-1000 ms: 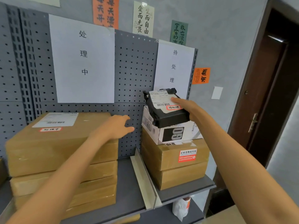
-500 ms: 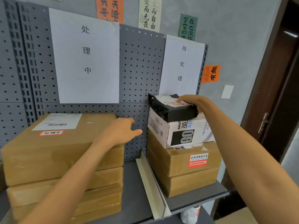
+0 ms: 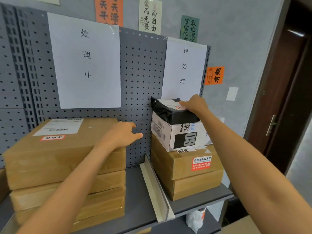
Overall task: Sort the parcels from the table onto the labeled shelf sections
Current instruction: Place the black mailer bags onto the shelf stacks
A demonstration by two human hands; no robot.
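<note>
A black plastic parcel [image 3: 169,113] with a white shipping label lies flat on a white printed box [image 3: 182,137]. That box tops two brown cartons [image 3: 184,168] in the right shelf section, under a paper sign [image 3: 184,68]. My right hand [image 3: 194,104] rests on top of the black parcel, fingers laid over its label. My left hand [image 3: 121,134] hovers with relaxed fingers over the right edge of the top brown carton [image 3: 64,149] in the left section. It holds nothing.
A larger paper sign [image 3: 86,61] hangs on the grey pegboard above the left stack of flat brown cartons. A pale metal divider [image 3: 155,188] splits the shelf [image 3: 135,191]. A white bag [image 3: 194,218] sits on the lower shelf. A dark door [image 3: 287,81] is at right.
The black parcel went from tilted in my right hand to lying flat on the white box, and the hand moved onto its top. The left hand barely moved.
</note>
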